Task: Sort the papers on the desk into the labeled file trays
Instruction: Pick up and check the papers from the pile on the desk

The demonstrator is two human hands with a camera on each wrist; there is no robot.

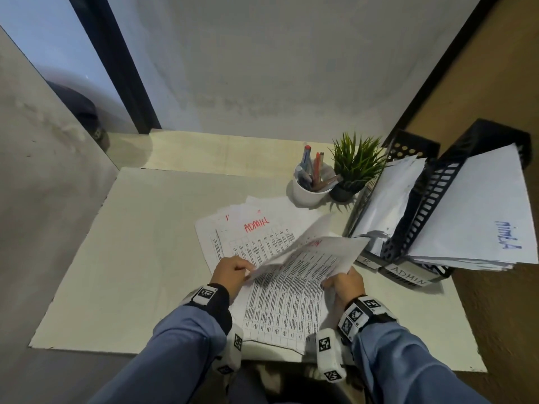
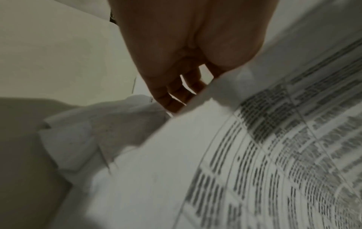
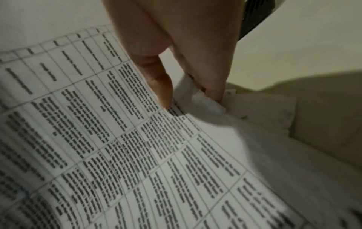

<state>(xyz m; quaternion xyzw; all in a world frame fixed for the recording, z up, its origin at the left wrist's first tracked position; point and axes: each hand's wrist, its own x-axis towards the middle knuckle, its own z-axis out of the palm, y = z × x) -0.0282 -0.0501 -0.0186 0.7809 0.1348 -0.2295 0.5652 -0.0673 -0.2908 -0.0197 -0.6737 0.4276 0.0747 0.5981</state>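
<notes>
A loose pile of printed table sheets (image 1: 280, 304) lies on the desk in front of me; one sheet behind it bears "ADMIN" (image 1: 256, 225) in red. Both hands hold up one printed sheet (image 1: 309, 255) with red writing at its top, bowed above the pile. My left hand (image 1: 245, 271) pinches its left edge, fingers (image 2: 176, 96) curled behind the sheet (image 2: 264, 131). My right hand (image 1: 329, 284) pinches its right corner (image 3: 197, 97) between thumb and fingers (image 3: 162, 89). Two black mesh trays stand at the right: one labelled "ADMIN" (image 1: 408, 277), the other's label showing only "R" (image 1: 367, 261).
White sheets fill both trays: the ADMIN tray (image 1: 440, 188) and the one left of it (image 1: 408, 147). A white cup of pens (image 1: 310, 188) and a small potted plant (image 1: 354, 167) stand behind the pile. A wall panel closes the left, a brown partition the right.
</notes>
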